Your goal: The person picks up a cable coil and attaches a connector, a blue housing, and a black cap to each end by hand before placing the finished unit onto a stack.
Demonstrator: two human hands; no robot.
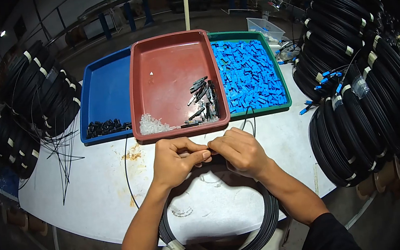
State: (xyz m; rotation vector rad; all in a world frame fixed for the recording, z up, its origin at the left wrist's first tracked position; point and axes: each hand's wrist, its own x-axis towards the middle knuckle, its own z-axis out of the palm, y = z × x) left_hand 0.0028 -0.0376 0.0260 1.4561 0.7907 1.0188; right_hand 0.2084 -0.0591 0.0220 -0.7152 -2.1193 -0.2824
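My left hand (177, 159) and my right hand (239, 151) meet over the white table (94, 185), fingertips pinched together on a small dark connector piece (206, 154) at the end of a thin black cable. That cable belongs to a black coil (268, 215) lying under my forearms at the table's near edge. Just beyond my hands sits a red tray (169, 60) with small grey-black metal parts (204, 100) and clear plastic bits (151, 125).
A blue tray (105, 86) on the left holds black caps (105, 127). On the right, a green tray (280, 75) is full of blue connector housings (248, 73). Stacks of black cable coils stand at the left (36, 98) and right (356, 84). Loose black cable offcuts (63, 149) lie on the left.
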